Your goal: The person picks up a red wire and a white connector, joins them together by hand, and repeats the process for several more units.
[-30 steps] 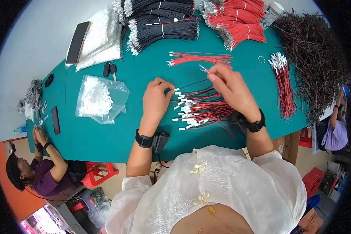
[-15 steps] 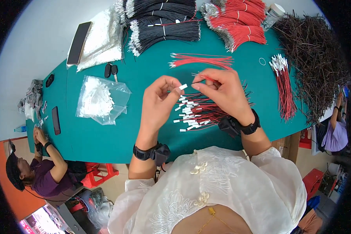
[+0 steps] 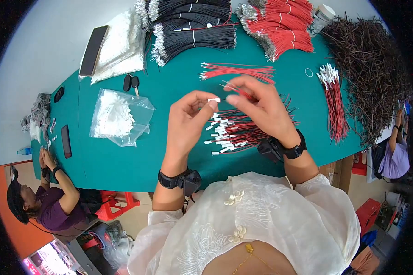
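Note:
Between the thumb and fingers of my left hand is a small white connector housing. My right hand is closed on a few thin red wires, their bare tips sticking out toward the upper left. A dark wire end seems to run from the right fingertips to the housing; whether it is inside is too small to tell. Below both hands lies a heap of red and black wires with white connectors on their ends. Just beyond my hands rests a loose bundle of red wires.
A clear bag of white connectors lies left, near keys. Black wire bundles and red ones line the back. Finished-looking wires and a dark wire tangle are right. A co-worker sits left.
The white housing has turned more level in my left fingers. My right hand has shifted slightly left, and the red wire tips it holds now point more upward.

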The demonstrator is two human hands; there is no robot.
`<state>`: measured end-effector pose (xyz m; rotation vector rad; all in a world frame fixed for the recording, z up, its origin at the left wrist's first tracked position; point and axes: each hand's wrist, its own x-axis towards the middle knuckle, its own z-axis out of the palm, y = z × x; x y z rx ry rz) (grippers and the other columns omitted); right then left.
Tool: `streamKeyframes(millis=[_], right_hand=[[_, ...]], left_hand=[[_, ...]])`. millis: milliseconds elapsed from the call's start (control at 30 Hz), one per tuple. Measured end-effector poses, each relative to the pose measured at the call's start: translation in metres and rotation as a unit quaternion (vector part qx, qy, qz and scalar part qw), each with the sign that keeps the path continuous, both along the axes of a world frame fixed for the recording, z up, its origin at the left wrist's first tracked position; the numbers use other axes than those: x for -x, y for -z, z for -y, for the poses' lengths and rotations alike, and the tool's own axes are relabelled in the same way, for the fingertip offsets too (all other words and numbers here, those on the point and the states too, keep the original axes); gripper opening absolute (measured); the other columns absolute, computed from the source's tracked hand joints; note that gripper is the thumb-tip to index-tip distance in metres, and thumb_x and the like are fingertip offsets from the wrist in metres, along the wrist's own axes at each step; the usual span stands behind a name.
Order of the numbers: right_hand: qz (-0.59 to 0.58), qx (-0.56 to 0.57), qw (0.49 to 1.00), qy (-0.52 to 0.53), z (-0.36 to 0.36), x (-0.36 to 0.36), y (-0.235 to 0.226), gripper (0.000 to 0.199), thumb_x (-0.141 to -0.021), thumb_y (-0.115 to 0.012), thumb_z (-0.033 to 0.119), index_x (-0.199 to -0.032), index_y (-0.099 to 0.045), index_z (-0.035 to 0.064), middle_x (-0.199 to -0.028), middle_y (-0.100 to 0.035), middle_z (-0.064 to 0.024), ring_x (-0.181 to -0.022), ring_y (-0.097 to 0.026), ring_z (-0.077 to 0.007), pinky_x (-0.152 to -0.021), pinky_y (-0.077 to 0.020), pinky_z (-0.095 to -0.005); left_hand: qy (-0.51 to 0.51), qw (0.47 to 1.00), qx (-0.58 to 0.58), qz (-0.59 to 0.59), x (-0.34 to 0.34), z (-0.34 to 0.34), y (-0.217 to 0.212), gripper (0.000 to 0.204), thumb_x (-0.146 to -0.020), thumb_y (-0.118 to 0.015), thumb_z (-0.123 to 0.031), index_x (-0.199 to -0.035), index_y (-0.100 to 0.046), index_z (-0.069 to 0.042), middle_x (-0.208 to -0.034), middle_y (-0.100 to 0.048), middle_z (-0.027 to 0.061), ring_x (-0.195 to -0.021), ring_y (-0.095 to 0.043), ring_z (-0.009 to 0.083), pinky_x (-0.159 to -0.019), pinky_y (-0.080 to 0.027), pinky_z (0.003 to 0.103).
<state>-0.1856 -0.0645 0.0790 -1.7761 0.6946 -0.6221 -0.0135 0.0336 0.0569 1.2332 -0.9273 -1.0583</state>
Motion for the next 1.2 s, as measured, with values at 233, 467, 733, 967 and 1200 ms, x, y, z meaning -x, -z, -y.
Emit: streamKeyframes(millis=[233,467,733,967,1200], right_hand=[[0.029,0.021,0.999,0.004,0.000,-0.001,0.000,0.012,-0.095,-0.060,0.011,-0.089,-0.056,0.0018,-0.069,-0.048,0.0041,-0.061,-0.036,-0.0024,-0.051,-0.0270,-0.0227],[0.008,0.026,1.000,-0.011,0.000,0.000,0.001,0.011,-0.094,-0.061,0.010,-0.090,-0.056,0.0009,-0.069,-0.048,0.0035,-0.061,-0.036,-0.0029,-0.051,-0.0272,-0.0232],[0.001,0.023,1.000,-0.015,0.000,0.000,0.002,0.010,-0.093,-0.062,0.009,-0.090,-0.057,0.0007,-0.068,-0.048,0.0032,-0.060,-0.035,-0.0030,-0.051,-0.0266,-0.0235],[0.013,0.015,1.000,-0.016,-0.002,-0.001,0.003,0.010,-0.091,-0.065,0.009,-0.091,-0.059,0.0014,-0.067,-0.046,0.0045,-0.060,-0.034,-0.0024,-0.050,-0.0260,-0.0233],[0.027,-0.017,0.999,-0.004,-0.003,-0.002,0.003,0.010,-0.087,-0.070,0.008,-0.091,-0.063,0.0021,-0.065,-0.046,0.0075,-0.059,-0.032,-0.0012,-0.050,-0.0242,-0.0224]], left_hand=[[-0.016,1.000,0.009,0.023,0.003,0.002,0.002,0.011,-0.093,-0.062,-0.007,-0.099,-0.067,0.001,-0.082,-0.065,0.0015,-0.076,-0.058,0.0063,-0.065,-0.044,0.020],[-0.042,0.999,0.029,0.006,0.006,0.004,0.001,0.011,-0.093,-0.062,-0.006,-0.099,-0.067,0.001,-0.082,-0.065,0.0025,-0.077,-0.058,0.0068,-0.065,-0.044,0.020],[-0.039,0.999,0.021,0.013,0.005,0.005,0.002,0.010,-0.092,-0.062,-0.006,-0.096,-0.068,0.002,-0.082,-0.066,0.0031,-0.078,-0.059,0.0070,-0.066,-0.045,0.021],[-0.053,0.998,0.016,-0.001,0.007,0.005,0.000,0.009,-0.091,-0.061,-0.005,-0.094,-0.067,0.002,-0.082,-0.066,0.0030,-0.078,-0.060,0.0074,-0.067,-0.048,0.021],[-0.060,0.997,0.051,-0.015,0.010,0.005,0.000,0.008,-0.091,-0.061,-0.004,-0.092,-0.067,0.002,-0.082,-0.065,0.0024,-0.076,-0.060,0.0071,-0.069,-0.050,0.022]])
